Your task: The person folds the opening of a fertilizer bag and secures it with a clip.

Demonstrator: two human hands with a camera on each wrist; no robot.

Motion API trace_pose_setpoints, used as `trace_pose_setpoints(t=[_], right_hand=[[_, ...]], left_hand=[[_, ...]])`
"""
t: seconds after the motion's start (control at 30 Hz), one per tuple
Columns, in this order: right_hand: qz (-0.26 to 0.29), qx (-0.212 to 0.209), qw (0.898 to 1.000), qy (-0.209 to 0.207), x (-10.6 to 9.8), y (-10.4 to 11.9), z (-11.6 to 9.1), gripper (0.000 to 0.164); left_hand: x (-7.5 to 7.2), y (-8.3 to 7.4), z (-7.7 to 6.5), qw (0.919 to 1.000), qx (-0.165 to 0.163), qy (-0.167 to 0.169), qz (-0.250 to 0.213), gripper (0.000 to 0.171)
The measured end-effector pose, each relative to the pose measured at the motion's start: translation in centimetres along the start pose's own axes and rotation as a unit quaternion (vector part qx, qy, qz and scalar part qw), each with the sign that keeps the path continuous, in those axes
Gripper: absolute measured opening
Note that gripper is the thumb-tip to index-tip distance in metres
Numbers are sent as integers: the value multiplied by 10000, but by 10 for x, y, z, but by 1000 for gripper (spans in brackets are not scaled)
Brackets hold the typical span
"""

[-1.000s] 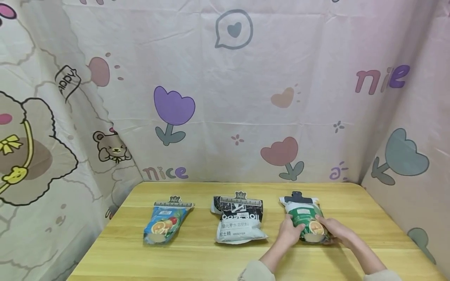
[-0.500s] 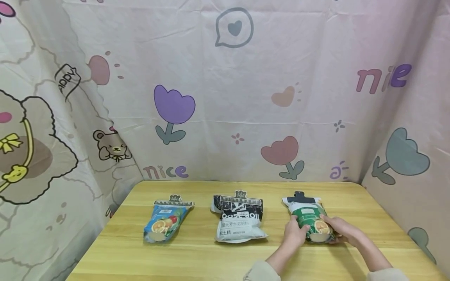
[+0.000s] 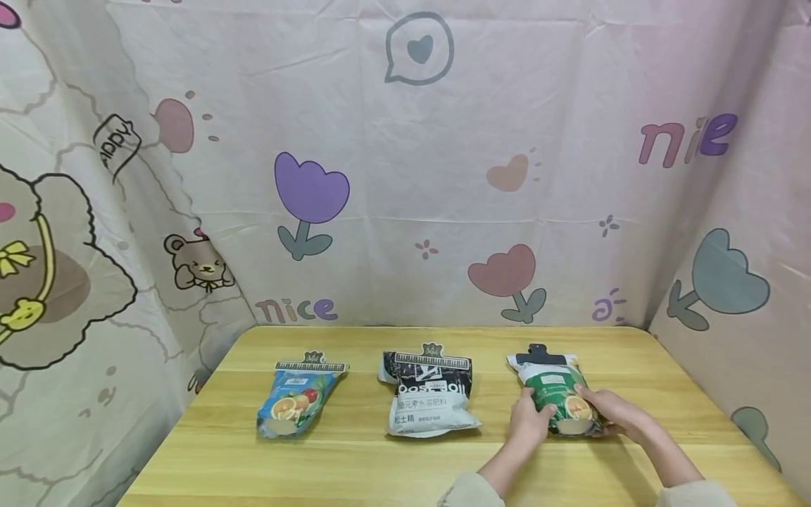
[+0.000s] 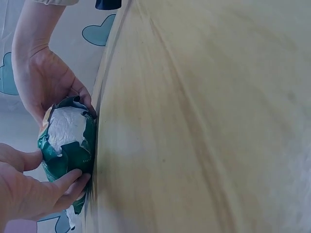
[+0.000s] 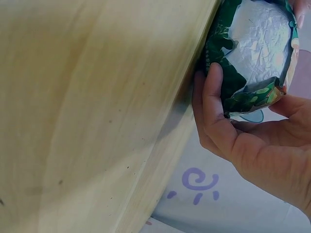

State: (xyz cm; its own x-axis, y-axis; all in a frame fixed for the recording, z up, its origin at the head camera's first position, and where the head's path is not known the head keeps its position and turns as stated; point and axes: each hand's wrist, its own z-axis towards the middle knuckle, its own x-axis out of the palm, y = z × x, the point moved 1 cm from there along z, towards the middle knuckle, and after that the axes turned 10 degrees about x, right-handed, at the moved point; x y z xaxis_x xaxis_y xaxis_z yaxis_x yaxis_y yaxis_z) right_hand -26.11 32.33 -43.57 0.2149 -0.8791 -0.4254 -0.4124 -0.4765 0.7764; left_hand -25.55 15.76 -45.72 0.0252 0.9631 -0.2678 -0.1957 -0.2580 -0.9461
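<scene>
A green and white bag (image 3: 552,386) with orange slices printed on it lies at the right of the table. Across its top sits a black clip (image 3: 541,359). My left hand (image 3: 531,418) grips its left side, thumb on the front, while my right hand (image 3: 619,414) holds the lower right side. Both wrist views show the bag's silvery bottom end (image 4: 68,127) framed by green folds. There the fingers of my left hand (image 4: 36,190) curl under the bag, and those of my right hand (image 5: 260,145) wrap its other side, close to the tabletop.
To the left stand a black and white bag (image 3: 432,408) and a blue fruit-print bag (image 3: 296,405), each topped by a piano-key clip (image 3: 434,362). All three lie in a row on the wooden table (image 3: 355,468). Printed curtains (image 3: 393,176) enclose the back and sides.
Both hands and the green bag have shifted slightly to the right since a second ago. Over the last half second they have hardly moved. The other two bags stay in place.
</scene>
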Motion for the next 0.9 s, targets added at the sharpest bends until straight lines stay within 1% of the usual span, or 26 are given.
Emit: trace_pose_setpoints(t=[0.17,0.43,0.63,0.9], right_hand=[[-44,-116,9999,110,1,-1,0,51],[-48,-86,9998,172,3,-2,-2,51],[-81,-122,9997,178,3,-1,-3,52],[-124,-36,9999,86,4,-2,-3,53]], left_hand=[[0,1,0,10000,-40,0,-25,42],[0,2,-4,9998,-161,-8,-127,42],[-1,2,-2,9998,-118,-7,-152,42],[0,5,-2,9999,-106,-26,-131,41]])
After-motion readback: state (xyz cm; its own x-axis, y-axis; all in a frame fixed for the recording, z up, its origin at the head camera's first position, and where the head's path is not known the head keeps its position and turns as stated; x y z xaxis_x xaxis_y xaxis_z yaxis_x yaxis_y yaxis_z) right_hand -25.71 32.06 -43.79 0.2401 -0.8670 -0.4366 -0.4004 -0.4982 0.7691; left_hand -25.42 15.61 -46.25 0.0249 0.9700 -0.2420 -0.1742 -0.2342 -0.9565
